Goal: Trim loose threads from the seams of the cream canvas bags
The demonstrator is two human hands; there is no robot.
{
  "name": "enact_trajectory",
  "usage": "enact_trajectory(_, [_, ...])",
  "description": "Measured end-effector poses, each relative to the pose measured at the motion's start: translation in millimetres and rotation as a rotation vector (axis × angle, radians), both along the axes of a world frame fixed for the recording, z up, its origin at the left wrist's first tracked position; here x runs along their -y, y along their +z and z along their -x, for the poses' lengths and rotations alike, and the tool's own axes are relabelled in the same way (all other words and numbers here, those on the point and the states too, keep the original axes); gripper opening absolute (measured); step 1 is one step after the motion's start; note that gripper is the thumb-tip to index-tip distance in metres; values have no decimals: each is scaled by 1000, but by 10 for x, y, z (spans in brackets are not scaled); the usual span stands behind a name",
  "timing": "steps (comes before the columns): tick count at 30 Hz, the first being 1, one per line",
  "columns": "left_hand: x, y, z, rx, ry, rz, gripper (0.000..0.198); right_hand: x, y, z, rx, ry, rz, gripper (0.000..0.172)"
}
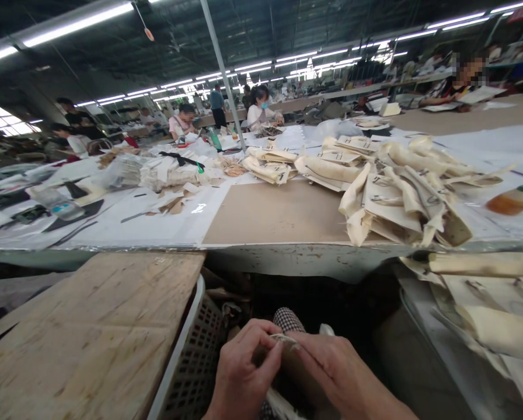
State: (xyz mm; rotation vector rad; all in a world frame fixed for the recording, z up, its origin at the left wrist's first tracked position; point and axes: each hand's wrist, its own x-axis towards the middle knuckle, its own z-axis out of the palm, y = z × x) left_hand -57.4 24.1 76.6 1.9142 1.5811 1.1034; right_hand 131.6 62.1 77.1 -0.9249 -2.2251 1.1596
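Note:
Low in the view, over my lap, my left hand (250, 361) pinches the frayed edge of a pale fabric piece (290, 340) between thumb and fingers. My right hand (327, 359) closes on the same edge from the other side, its fingertips close to the left ones. The edge bows upward between the two hands. Most of the piece hangs below in shadow, partly hidden by my hands. Checked cloth (288, 319) shows on my knee just behind them.
Cream fabric pieces with black marks (397, 192) are heaped on the worktable (279, 213), near a brush (511, 201). More cream pieces (498, 297) are stacked at right. A plastic basket (191, 350) and brown board (90, 332) stand left. Several people sit at tables beyond.

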Motion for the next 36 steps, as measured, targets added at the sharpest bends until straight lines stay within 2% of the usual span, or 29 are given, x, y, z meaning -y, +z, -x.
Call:
enact_trajectory(6, [10,40,-8,133,42,109,35,79,-50,-23,-14,25,-88,37])
enact_trajectory(8, [8,100,7,153,25,184,30,95,-49,-41,-12,33,-97,36])
enact_trajectory(12, [10,227,84,109,-70,307,5,93,-23,-79,9,36,-80,35])
enact_trajectory(17, [62,243,184,-59,-132,267,9,64,-19,-87,51,17,-82,37])
enact_trajectory(22, [42,206,187,-80,-98,275,9,29,-18,-75,71,13,-43,35])
enact_trajectory(26, [-25,185,203,-18,-66,296,7,-13,9,-81,68,32,15,36])
enact_trajectory(33, [-74,203,198,181,44,477,8,-122,25,-149,71,123,88,43])
enact_trajectory(36, [-73,218,171,245,63,526,10,-168,67,-169,82,168,106,39])
